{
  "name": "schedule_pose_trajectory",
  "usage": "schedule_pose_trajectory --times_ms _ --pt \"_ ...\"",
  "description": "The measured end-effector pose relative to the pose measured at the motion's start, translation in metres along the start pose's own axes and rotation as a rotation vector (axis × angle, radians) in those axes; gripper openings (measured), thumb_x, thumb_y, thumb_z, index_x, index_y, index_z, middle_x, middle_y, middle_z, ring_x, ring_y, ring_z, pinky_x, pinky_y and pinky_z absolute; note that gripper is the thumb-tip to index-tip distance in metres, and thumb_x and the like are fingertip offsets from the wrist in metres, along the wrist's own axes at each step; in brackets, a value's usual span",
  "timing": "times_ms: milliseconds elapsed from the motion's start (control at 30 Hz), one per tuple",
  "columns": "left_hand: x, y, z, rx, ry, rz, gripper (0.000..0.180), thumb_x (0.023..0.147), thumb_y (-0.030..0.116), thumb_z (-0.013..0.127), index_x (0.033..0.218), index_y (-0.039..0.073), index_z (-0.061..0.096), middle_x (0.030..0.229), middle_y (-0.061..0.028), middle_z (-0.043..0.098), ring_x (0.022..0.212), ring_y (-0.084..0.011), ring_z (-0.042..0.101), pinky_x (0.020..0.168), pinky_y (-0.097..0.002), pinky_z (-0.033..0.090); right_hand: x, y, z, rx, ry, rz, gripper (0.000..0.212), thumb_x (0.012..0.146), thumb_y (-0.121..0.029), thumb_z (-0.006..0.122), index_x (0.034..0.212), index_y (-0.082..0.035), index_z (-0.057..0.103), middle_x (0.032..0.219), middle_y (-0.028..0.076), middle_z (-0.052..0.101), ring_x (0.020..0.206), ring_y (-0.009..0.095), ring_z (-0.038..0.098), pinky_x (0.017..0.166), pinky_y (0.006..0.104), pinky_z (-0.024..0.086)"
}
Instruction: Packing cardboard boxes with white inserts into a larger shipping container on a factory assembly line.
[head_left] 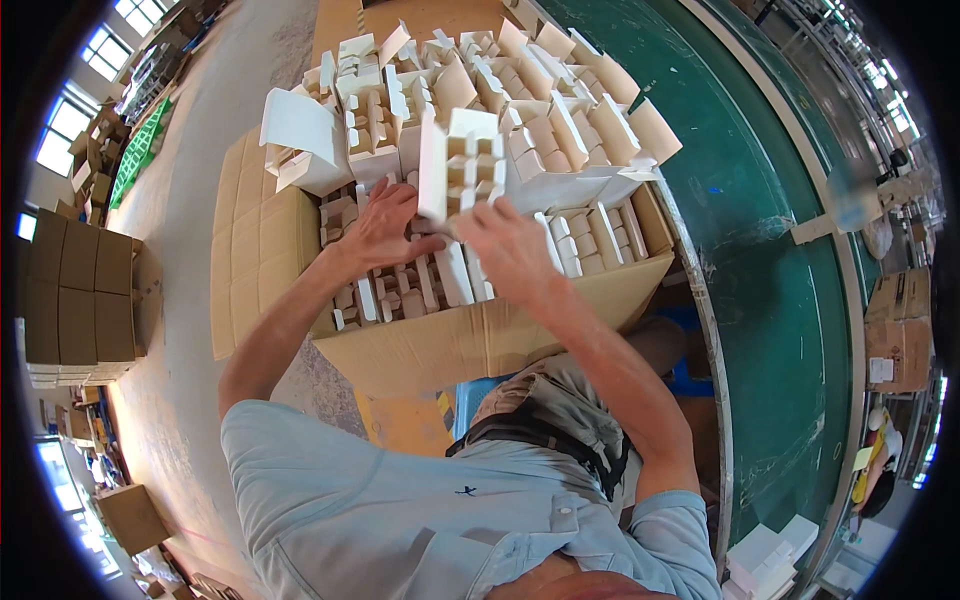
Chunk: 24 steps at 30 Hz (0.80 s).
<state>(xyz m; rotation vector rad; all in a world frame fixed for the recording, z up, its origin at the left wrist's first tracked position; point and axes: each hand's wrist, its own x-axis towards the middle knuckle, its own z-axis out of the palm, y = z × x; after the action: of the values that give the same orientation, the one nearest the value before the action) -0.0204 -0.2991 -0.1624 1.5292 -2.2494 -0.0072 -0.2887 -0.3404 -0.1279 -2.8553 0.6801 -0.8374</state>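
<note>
My right hand [510, 245] grips the near end of a small white carton box [432, 172] with its lid flap up. Inside that box a cardboard divider forms several small compartments. It is held above a large brown cardboard carton [400, 355]. To its left, my left hand [385, 225] reaches over the large carton with thumb and fingers apart, touching the boxes there. Its fingertips are partly hidden. Rows of similar white boxes with dividers [575, 240] sit in the large carton. More open white boxes [540, 145] stand piled along its far side.
The big carton's flap [245, 240] folds out to the left. A long green work surface [770, 330] runs along the right, with a few white boxes [770, 555] at its near end. Stacked brown cartons [80, 290] stand on the floor at the far left.
</note>
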Motion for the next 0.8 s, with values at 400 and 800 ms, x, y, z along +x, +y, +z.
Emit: schedule_pose_trajectory --times_ms 400,800 --pt "0.061 0.024 0.034 -0.233 -0.401 -0.312 0.059 0.097 0.054 0.066 0.129 0.004 0.072 0.117 -0.0259 0.075 0.107 -0.0414 0.072 0.095 -0.0486 0.055 -0.059 0.019 -0.058 -0.108 0.239 0.132 0.034 0.086 -0.010 0.071 0.120 -0.010 0.072 0.131 0.014 0.066 0.121 0.036 0.063 0.098 0.0502 0.054" --pt "0.070 -0.033 0.071 -0.156 -0.670 -0.211 0.059 0.101 0.054 0.064 0.125 0.002 0.076 0.115 -0.0191 0.080 0.101 -0.0345 0.074 0.088 -0.0488 0.058 -0.404 -0.076 -0.362 -0.699 0.322 1.013 0.041 0.083 -0.013 0.085 0.122 -0.009 0.073 0.131 0.014 0.071 0.124 0.037 0.066 0.106 0.0467 0.055"
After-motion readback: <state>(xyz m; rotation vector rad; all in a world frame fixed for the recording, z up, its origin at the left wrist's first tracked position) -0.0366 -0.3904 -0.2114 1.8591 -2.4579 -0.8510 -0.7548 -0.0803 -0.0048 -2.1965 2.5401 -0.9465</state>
